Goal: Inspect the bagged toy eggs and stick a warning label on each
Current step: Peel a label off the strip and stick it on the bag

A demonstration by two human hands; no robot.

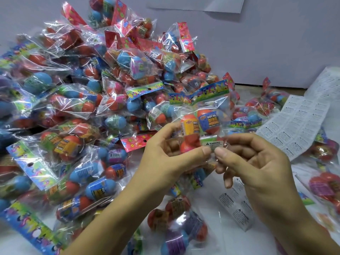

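Your two hands meet on one bag of toy eggs.

The bag (200, 122) is held upright above the worktop (207, 183); your left hand (165, 155) curls its grip around it, thumb on the warning label (214, 144), while your right hand (257, 162) pinches the label's edge.

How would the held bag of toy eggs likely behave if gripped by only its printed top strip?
The bag would probably sag, since its clear film is thin and crinkled. The round eggs inside look loose and may shift. The glossy film may be slippery.
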